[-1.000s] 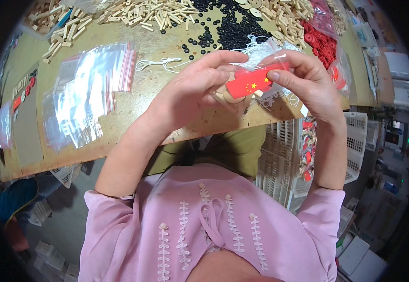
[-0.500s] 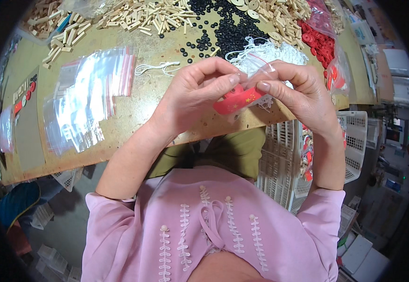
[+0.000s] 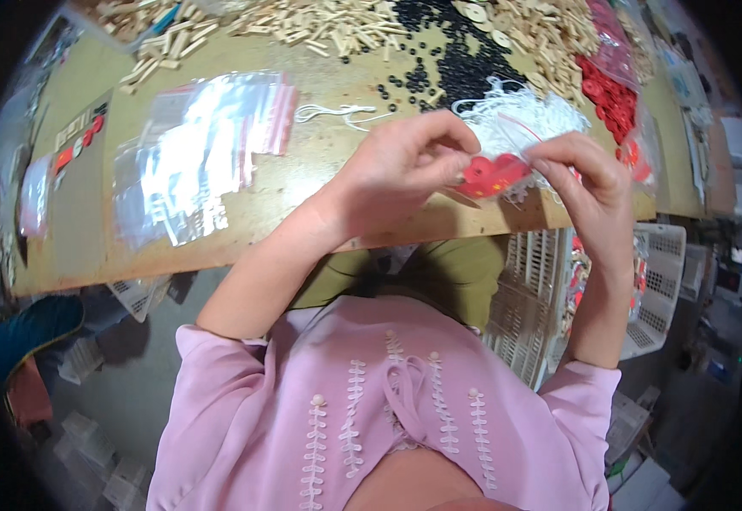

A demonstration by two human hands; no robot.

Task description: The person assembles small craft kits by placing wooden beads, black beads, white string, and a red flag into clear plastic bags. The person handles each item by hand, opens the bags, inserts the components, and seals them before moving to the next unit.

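Between my hands, over the table's front edge, hangs a small clear zip bag (image 3: 517, 128) with a red line along its mouth. Inside it show round red pieces (image 3: 480, 169) and a red strip with yellow stars (image 3: 504, 180). My left hand (image 3: 414, 166) is closed, thumb and fingers pinching the bag's left side. On the other side, my right hand (image 3: 591, 175) pinches the upper right corner with thumb and forefinger. Just behind the bag lies a heap of white cord (image 3: 550, 119). Part of the contents is hidden by my left fingers.
Empty zip bags (image 3: 196, 157) lie fanned on the left of the table (image 3: 294, 196), near a looped white cord (image 3: 333, 112). Wooden pieces (image 3: 320, 25), black beads (image 3: 473, 72) and red discs (image 3: 609, 98) are heaped at the back. A white crate (image 3: 656, 294) stands below right.
My hands have moved apart somewhat, and the right now grips the bag's upper corner. The red starred strip sits lower among the round pieces. The whole view has shifted.
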